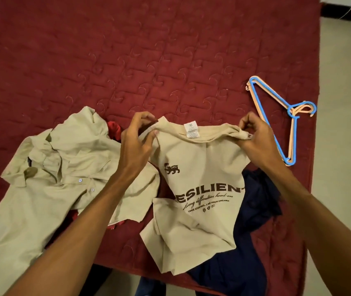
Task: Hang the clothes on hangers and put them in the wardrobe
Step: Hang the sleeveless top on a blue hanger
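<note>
A beige T-shirt [200, 171] with dark brown lettering hangs over the near part of the bed, collar and white label facing up. My left hand [137, 137] pinches its left shoulder. At the other shoulder my right hand [253, 135] grips bunched fabric. A stack of plastic hangers [277, 118], blue on top of peach ones, lies on the bed just right of my right hand. Left of the T-shirt lies a crumpled beige button shirt [63, 167].
Everything rests on a bed with a dark red quilted cover [149, 60]. A navy garment [253, 221] lies under the T-shirt at the right, and red cloth [114, 129] peeks out behind the button shirt. Pale floor [345, 103] runs along the bed's right side.
</note>
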